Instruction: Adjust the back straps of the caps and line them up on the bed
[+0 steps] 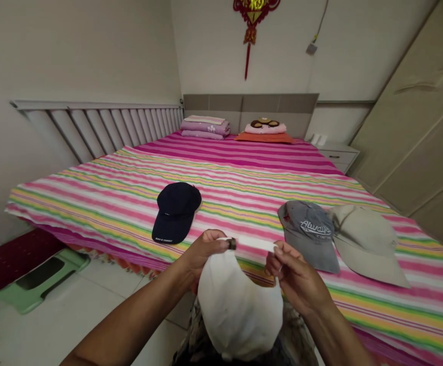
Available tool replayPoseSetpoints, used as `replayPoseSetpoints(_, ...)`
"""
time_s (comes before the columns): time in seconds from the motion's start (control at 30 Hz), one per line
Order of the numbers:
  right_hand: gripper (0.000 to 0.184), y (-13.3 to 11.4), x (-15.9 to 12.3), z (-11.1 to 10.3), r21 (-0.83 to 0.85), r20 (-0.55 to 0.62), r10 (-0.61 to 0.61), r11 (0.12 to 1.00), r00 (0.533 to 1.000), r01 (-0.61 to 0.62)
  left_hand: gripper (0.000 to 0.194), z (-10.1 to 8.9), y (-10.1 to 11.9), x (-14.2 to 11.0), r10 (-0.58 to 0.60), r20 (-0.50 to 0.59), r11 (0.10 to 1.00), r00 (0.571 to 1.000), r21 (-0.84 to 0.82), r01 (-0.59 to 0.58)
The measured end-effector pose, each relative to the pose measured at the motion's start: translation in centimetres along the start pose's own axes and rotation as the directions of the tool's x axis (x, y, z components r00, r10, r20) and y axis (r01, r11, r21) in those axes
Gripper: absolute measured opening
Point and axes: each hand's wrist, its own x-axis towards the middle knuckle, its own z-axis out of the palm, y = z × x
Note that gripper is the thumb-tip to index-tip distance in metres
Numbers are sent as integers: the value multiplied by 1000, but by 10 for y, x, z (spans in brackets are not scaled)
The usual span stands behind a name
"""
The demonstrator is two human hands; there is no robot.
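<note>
Fingers first: the thumb and forefinger of your left hand (208,249) are pinched on the dark buckle (231,243) at one side of the back opening, while those of your right hand (299,272) are closed on the far end of the pale strap (255,245). The white cap (240,315) hangs between your hands, in front of the bed's near edge, with its opening turned away from you. Whether the strap runs through the buckle, I cannot tell; your thumb covers part of it.

For clean work on this closure, I'd brace the buckle with the left and let only the right pull, gently, so the strap lies flat and the edge doesn't pucker. A twist there would be the likely snag.

Farther out, on the striped sheet (240,175), a navy cap (178,211) lies ahead to your left; a grey cap (309,236) touches a beige cap (374,244) on your right.
</note>
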Motion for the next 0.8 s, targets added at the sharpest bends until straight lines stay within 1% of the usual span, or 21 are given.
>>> replayPoseSetpoints(0.07,25,3,12,5,155,-27,27,988,999,-23,41,-13,6,-5,59,-49,998,997,-27,-60)
replayPoseSetpoints(0.1,26,4,18,7,181,-43,38,983,998,-29,41,-19,10,-7,82,-64,996,995,-37,-85)
replayPoseSetpoints(0.13,25,6,24,10,156,-52,49,987,997,-40,39,-25,13,-9,101,-74,994,992,-42,-104)
replayPoseSetpoints(0.2,24,10,36,15,-19,-52,50,999,997,-51,34,-36,21,-13,127,-94,990,987,-47,-132)
replayPoseSetpoints(0.27,25,13,48,22,-204,-31,26,978,999,-32,31,-47,32,-18,164,-141,984,976,-46,-172)
replayPoseSetpoints(0.3,26,14,54,26,-252,-21,11,968,1000,-16,30,-53,40,-20,176,-178,982,968,-39,-186)
replayPoseSetpoints(0.33,28,15,62,32,-261,-14,-2,965,1000,-2,27,-58,48,-22,182,-222,981,958,-30,-193)
replayPoseSetpoints(0.4,30,14,81,45,-216,-10,-4,976,1000,2,21,-69,72,-24,159,-309,985,938,-9,-170)
replayPoseSetpoints(0.43,31,12,93,54,-189,-11,2,982,1000,-4,19,-73,86,-22,128,-339,990,932,-4,-138)
replayPoseSetpoints(0.5,29,7,122,75,-146,-25,3,989,1000,-7,17,-83,119,-13,54,-356,999,933,13,-52)
replayPoseSetpoints(0.53,28,3,137,87,-125,-39,6,992,999,-11,16,-88,136,-5,39,-355,999,934,41,-26)
replayPoseSetpoints(0.6,22,-5,169,109,-94,-61,12,995,998,-18,16,-101,170,18,118,-384,983,916,177,-52)
replayPoseSetpoints(0.63,21,-8,183,118,-82,-60,8,997,998,-13,20,-107,185,30,188,-425,957,885,283,-68)
replayPoseSetpoints(0.67,19,-10,195,125,-74,-56,-3,997,998,-1,26,-115,197,42,245,-464,910,851,414,-36)
replayPoseSetpoints(0.7,16,-10,203,128,-72,-58,-13,997,998,9,34,-122,207,54,323,-504,839,801,544,4)
replayPoseSetpoints(0.77,9,-5,209,123,-86,-67,-25,996,997,20,49,-136,215,70,406,-541,775,737,631,36)
replayPoseSetpoints(0.8,11,1,206,115,-101,-72,-24,995,997,16,54,-141,214,75,448,-539,739,714,672,44)
